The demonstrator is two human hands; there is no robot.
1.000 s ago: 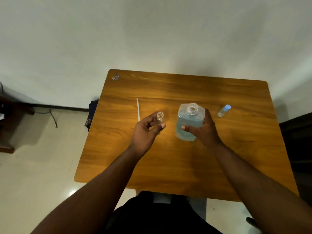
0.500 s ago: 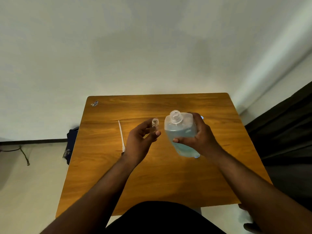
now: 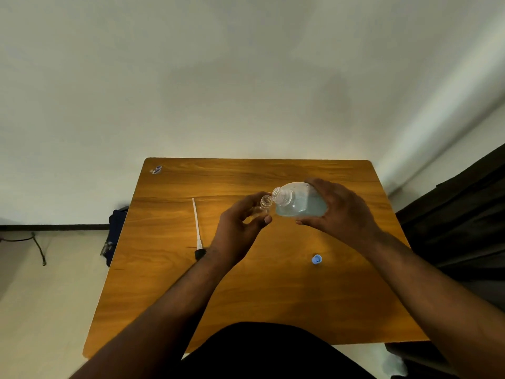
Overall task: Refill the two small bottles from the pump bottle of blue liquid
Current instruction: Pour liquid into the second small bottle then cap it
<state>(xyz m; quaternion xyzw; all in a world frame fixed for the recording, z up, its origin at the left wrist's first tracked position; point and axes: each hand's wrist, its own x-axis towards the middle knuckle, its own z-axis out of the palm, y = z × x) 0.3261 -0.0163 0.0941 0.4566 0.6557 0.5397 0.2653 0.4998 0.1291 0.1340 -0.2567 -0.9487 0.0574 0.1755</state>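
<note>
The table (image 3: 273, 296) is warm brown wood grain with a smooth, faintly glossy finish. The large bottle (image 3: 297, 203) and the small bottle (image 3: 263, 206) look like clear, glossy plastic. The pump tube (image 3: 196, 222) is matt white plastic, and the loose cap (image 3: 316, 259) blue plastic.

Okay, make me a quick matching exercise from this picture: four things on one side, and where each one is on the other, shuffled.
Things:
1. big bottle
2. small bottle
3. blue cap
4. pump tube

Places:
A. lying on the table's left part
B. tipped in the right hand
C. held in the left hand
D. loose on the table, near the right forearm

Pairs: 1-B, 2-C, 3-D, 4-A
</note>
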